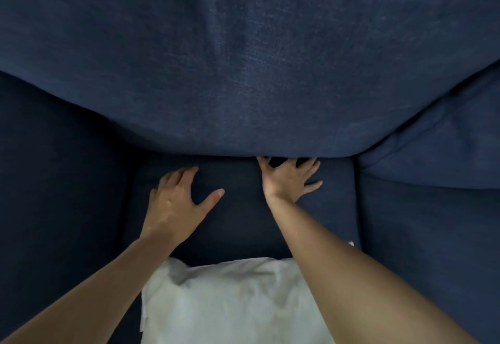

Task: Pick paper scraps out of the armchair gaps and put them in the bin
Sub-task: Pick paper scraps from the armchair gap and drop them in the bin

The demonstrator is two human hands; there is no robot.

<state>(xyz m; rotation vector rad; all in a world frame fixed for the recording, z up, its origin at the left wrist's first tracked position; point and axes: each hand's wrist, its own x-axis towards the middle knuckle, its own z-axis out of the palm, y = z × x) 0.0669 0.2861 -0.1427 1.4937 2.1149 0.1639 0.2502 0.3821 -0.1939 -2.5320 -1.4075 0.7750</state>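
A dark blue armchair fills the view, with its back cushion point(243, 73) above and its seat cushion point(235, 208) below. My left hand point(178, 203) lies flat on the seat, fingers spread, holding nothing. My right hand point(289, 178) is spread at the rear of the seat, its fingertips at the dark gap point(278, 161) under the back cushion. A small white scrap point(351, 243) peeks from the gap between the seat and the right armrest. No bin is in view.
The left armrest point(59, 181) and right armrest point(433, 222) close in the seat on both sides. A white cloth-like item point(230, 303) lies at the front of the seat between my forearms.
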